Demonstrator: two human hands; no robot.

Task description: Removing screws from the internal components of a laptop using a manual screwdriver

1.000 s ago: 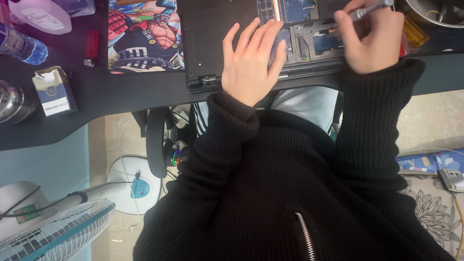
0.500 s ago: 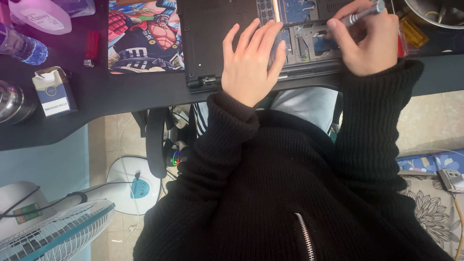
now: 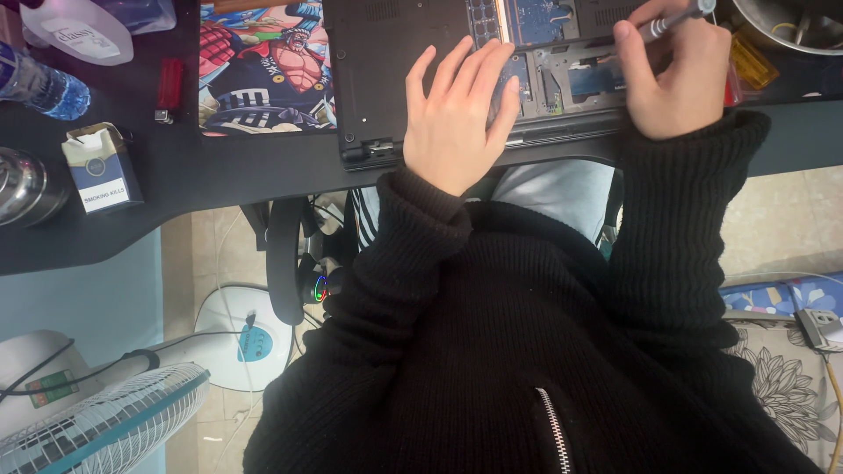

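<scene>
Laptop [image 3: 413,79], underside up and panel off, lies at the near edge of a black desk [image 3: 219,175].
Left hand [image 3: 457,118] rests spread flat on the laptop, steadying it; right hand [image 3: 672,79] pinches a screwdriver [image 3: 676,17] over the exposed boards. Best keep the tip upright and the press firm. A metal bowl [image 3: 790,26] crowds the laptop's right; its left has more room.

One view only, head-worn, looking steeply down past a black sweater [image 3: 527,351] onto the near edge of a dark desk [image 3: 219,175]. Close in: opened laptop [image 3: 386,53] cut off by the top edge. Floor and fan [image 3: 97,421] at lower left. No second view to overlap.
</scene>
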